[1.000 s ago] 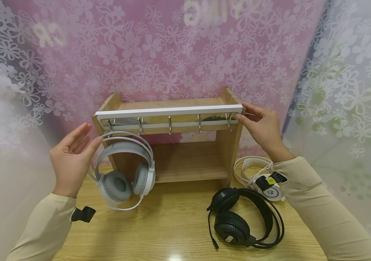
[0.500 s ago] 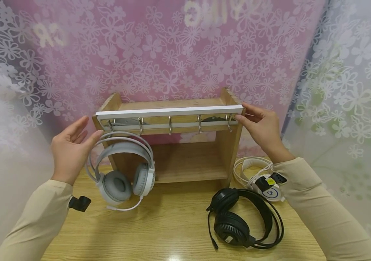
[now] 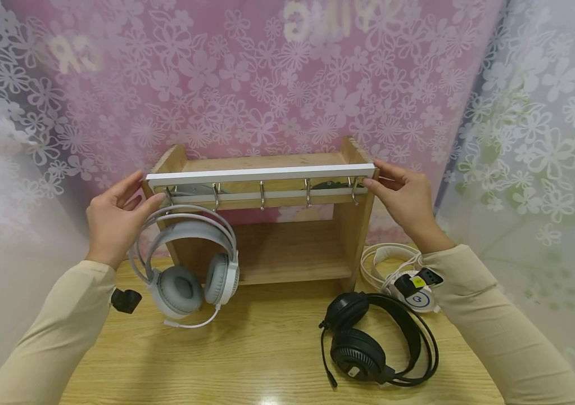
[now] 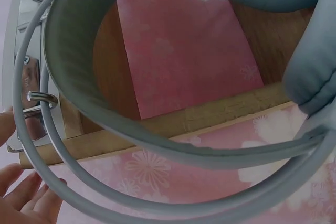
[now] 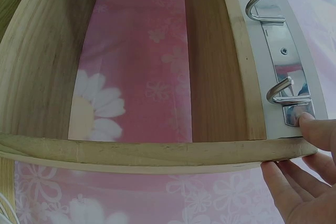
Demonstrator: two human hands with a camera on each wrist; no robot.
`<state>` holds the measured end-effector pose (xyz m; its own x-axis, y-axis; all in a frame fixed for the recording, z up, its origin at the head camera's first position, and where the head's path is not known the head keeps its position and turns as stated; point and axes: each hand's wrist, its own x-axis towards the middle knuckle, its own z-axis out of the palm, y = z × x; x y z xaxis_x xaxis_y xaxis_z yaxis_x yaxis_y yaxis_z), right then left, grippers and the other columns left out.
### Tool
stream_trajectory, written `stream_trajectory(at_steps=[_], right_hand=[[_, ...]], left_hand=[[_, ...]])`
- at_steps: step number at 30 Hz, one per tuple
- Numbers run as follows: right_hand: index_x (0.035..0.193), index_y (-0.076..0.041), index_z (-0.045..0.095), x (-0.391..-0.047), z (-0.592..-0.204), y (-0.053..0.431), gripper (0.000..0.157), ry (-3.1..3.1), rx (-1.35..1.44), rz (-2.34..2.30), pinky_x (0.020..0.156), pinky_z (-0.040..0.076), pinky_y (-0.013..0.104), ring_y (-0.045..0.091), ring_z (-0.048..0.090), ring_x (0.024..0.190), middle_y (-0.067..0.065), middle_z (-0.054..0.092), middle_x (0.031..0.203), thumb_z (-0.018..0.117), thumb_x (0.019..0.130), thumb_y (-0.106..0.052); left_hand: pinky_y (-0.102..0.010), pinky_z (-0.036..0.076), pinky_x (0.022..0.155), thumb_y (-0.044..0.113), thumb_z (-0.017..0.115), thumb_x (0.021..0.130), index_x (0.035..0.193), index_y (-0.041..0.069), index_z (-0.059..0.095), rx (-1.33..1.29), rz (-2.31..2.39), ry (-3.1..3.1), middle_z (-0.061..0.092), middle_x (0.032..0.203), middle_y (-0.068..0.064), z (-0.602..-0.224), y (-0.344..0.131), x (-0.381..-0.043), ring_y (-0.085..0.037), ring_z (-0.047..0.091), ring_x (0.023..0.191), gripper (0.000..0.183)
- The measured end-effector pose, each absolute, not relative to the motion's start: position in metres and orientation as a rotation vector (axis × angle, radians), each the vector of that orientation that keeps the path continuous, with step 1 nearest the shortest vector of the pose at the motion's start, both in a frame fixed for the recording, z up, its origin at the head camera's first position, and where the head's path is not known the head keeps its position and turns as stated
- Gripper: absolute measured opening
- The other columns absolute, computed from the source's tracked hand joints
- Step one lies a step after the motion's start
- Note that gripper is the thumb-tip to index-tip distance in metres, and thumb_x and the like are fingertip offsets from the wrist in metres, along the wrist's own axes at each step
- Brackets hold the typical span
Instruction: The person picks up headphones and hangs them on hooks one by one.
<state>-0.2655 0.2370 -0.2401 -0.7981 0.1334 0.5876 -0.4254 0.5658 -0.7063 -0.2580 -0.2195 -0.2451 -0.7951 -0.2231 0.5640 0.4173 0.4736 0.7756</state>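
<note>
A small wooden shelf point(image 3: 292, 247) stands on the table, with a white rail of metal hooks point(image 3: 262, 172) along its top front. My right hand point(image 3: 406, 197) pinches its right upper corner, thumb on the rail's end and fingers against the side panel. At the left upper corner, my left hand point(image 3: 117, 219) holds the edge the same way, thumb in front and fingers at the outer side. A white headset with grey ear pads point(image 3: 193, 228) hangs from the leftmost hook, its double band point(image 4: 58, 150) close beside my left fingers. The other hooks point(image 5: 286, 90) bear nothing.
A black headset with a microphone point(image 3: 358, 354) lies on the wood-grain table point(image 3: 267, 349) at the front right. Behind it, a white headset point(image 3: 419, 298) with its cable lies beside the shelf. A pink floral sheet point(image 3: 267, 84) hangs behind.
My left hand has moved up and slightly right, onto the shelf's left upper corner. My right hand keeps its place at the right corner. The headsets stay where they were.
</note>
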Motion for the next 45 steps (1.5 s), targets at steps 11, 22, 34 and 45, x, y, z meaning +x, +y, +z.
stream_trajectory(at_steps=[11, 22, 34, 45], right_hand=[[0.127, -0.011, 0.064, -0.268, -0.242, 0.237, 0.045, -2.179, 0.226, 1.214, 0.080, 0.054, 0.014, 0.021, 0.069, 0.099, 0.012, 0.067, 0.119, 0.074, 0.086, -0.024], [0.127, -0.011, 0.064, -0.268, -0.243, 0.237, 0.044, -2.173, 0.227, 1.212, 0.080, 0.054, 0.014, 0.025, 0.068, 0.101, 0.013, 0.067, 0.119, 0.074, 0.086, -0.024], [0.128, -0.012, 0.063, -0.270, -0.243, 0.237, 0.046, -2.196, 0.204, 1.211, 0.082, 0.054, 0.016, 0.026, 0.068, 0.102, 0.011, 0.067, 0.120, 0.073, 0.086, -0.027], [0.130, -0.014, 0.062, -0.268, -0.241, 0.237, 0.047, -2.232, 0.186, 1.209, 0.086, 0.055, 0.021, 0.026, 0.067, 0.105, 0.010, 0.066, 0.122, 0.072, 0.087, -0.030]], left_hand=[[-0.017, 0.050, 0.091, 0.026, 0.078, 0.081, 0.136, 0.012, 0.055, -0.174, -1.290, -2.175, 0.056, 0.134, -0.013, -0.242, -0.219, -0.267, -0.022, 0.058, 0.119, 0.061], [-0.010, 0.051, 0.081, 0.025, 0.080, 0.079, 0.132, 0.010, 0.058, -0.147, -1.287, -2.149, 0.062, 0.125, -0.018, -0.243, -0.218, -0.271, -0.017, 0.063, 0.110, 0.059], [-0.011, 0.052, 0.081, 0.023, 0.081, 0.078, 0.132, 0.009, 0.058, -0.172, -1.221, -2.154, 0.061, 0.125, -0.017, -0.243, -0.216, -0.271, -0.026, 0.062, 0.111, 0.060], [-0.011, 0.052, 0.080, 0.026, 0.081, 0.078, 0.131, 0.009, 0.059, -0.179, -1.190, -2.143, 0.064, 0.120, -0.018, -0.244, -0.217, -0.271, -0.026, 0.064, 0.108, 0.060]])
